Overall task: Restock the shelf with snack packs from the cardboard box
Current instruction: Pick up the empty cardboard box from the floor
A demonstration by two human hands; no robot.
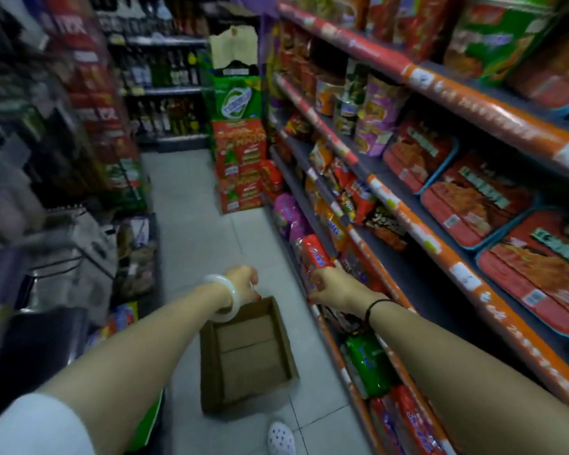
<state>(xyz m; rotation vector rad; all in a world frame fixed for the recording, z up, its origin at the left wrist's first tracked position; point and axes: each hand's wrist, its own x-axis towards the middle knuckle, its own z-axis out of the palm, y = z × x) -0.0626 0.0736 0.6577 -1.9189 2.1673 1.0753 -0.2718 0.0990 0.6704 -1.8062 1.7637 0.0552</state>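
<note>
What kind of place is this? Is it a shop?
Most likely a small grocery shop. Long shelves hold rows of snack packs with labels on the rails, bottles fill the far shelves, and cartons are stacked at the aisle's end.

An open lane runs down the middle of the tiled floor (pixel 184 198) — hemmed by the packed shelf (pixel 404 221) on the right and cluttered racks (pixel 89 93) on the left — with the cardboard box (pixel 243 353) lying near and stacked cartons (pixel 240 159) narrowing the far end.

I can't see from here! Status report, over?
Left hand grips cardboard box rim. Right hand holds red snack pack at shelf. Box looks empty.
</note>
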